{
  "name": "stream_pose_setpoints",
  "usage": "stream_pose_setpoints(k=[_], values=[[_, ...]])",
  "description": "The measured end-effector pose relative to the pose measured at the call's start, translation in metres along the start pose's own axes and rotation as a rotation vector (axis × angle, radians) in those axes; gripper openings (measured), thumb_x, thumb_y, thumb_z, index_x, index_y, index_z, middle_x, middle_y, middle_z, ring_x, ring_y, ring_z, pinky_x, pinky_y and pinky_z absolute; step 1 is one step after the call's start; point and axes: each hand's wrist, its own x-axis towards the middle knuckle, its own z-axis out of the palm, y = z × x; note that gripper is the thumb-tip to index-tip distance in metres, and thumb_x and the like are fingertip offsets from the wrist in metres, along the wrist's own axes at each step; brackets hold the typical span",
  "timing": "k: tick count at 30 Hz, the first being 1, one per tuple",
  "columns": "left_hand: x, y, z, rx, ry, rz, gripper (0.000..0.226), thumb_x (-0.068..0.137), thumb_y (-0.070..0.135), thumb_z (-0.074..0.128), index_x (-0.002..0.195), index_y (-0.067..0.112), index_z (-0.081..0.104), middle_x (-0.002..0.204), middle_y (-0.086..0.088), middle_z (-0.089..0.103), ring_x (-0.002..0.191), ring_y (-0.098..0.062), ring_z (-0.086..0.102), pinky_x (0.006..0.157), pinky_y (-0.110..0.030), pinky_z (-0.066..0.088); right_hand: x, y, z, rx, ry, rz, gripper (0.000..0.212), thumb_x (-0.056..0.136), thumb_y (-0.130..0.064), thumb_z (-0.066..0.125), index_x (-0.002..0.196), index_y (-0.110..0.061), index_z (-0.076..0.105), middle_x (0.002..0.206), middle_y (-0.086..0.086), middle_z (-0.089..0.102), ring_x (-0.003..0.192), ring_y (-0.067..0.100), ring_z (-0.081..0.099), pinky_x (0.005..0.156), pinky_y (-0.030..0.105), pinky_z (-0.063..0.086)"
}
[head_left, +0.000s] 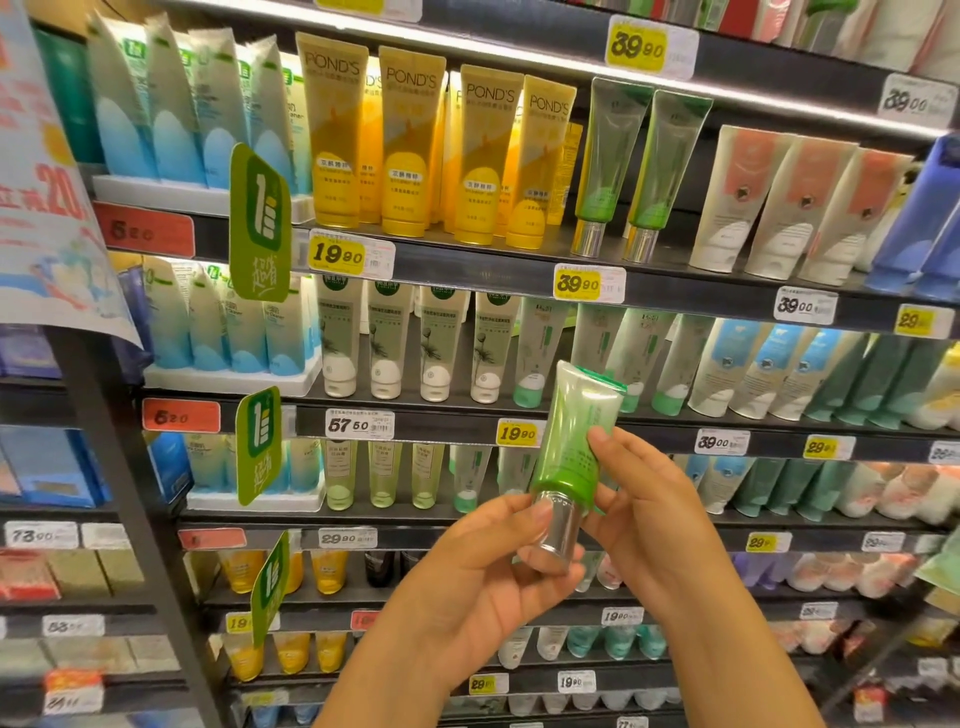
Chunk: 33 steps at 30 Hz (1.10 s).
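Note:
I hold a green tube (574, 436) with a silver cap (557, 530) in front of a shop shelf, cap end down and tilted toward me. My left hand (488, 566) grips the silver cap between thumb and fingers. My right hand (654, 514) pinches the green body of the tube just above the cap, thumb on the front. Two matching green tubes with silver caps (641, 171) stand on the upper shelf, right of the yellow tubes.
Black shelves (467, 260) full of standing cosmetic tubes fill the view: yellow tubes (410, 140) at upper middle, blue-white ones (171, 109) at upper left, pale tubes at right. Yellow price tags (336, 254) line the shelf edges. Green hanging signs (258, 223) stick out at left.

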Motion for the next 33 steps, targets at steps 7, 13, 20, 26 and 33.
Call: stream_pose_setpoints(k=[7,13,20,26,33], values=[[0.004,-0.001,0.006,-0.098,-0.022,-0.042,0.033,0.05,0.005,0.08,0.08,-0.006,0.07,0.074,-0.022,0.055,0.042,-0.012,0.05,0.053,-0.033,0.057,0.0,-0.003,-0.004,0.013,0.071,0.032,0.025,0.07,-0.025,0.064,0.09,-0.009,0.064,0.069,0.003,0.069,0.06,0.017,0.062,0.057,0.031,0.055],[0.019,-0.002,0.01,0.098,-0.031,-0.022,0.037,0.05,0.005,0.08,0.086,-0.003,0.073,0.079,-0.022,0.066,0.065,-0.027,0.067,0.06,-0.034,0.058,0.004,-0.019,-0.01,0.017,0.077,-0.032,0.028,0.071,-0.019,0.063,0.097,-0.007,0.062,0.073,0.003,0.072,0.062,0.014,0.068,0.056,0.028,0.057],[0.052,0.01,0.04,0.394,-0.023,0.11,0.04,0.065,0.003,0.069,0.104,0.005,0.065,0.094,-0.014,0.068,0.081,-0.024,0.065,0.079,-0.039,0.058,0.022,-0.055,-0.026,-0.12,0.11,-0.168,0.028,0.084,-0.013,0.062,0.111,-0.009,0.057,0.092,0.004,0.072,0.081,0.016,0.07,0.062,0.025,0.056],[0.083,0.021,0.066,0.694,-0.026,0.236,0.027,0.078,0.004,0.07,0.097,0.023,0.07,0.101,-0.007,0.07,0.085,-0.018,0.064,0.083,-0.036,0.054,0.041,-0.092,-0.044,-0.496,0.079,-0.274,0.027,0.08,-0.023,0.069,0.104,-0.027,0.058,0.102,0.002,0.068,0.088,0.011,0.068,0.07,0.022,0.055],[0.129,0.036,0.11,0.987,-0.078,0.442,0.033,0.068,0.026,0.08,0.093,0.043,0.068,0.098,-0.002,0.071,0.086,-0.014,0.066,0.078,-0.02,0.053,0.07,-0.137,-0.065,-0.429,0.058,-0.444,0.026,0.077,-0.016,0.069,0.103,-0.018,0.063,0.096,0.006,0.072,0.088,0.017,0.069,0.069,0.02,0.054]])
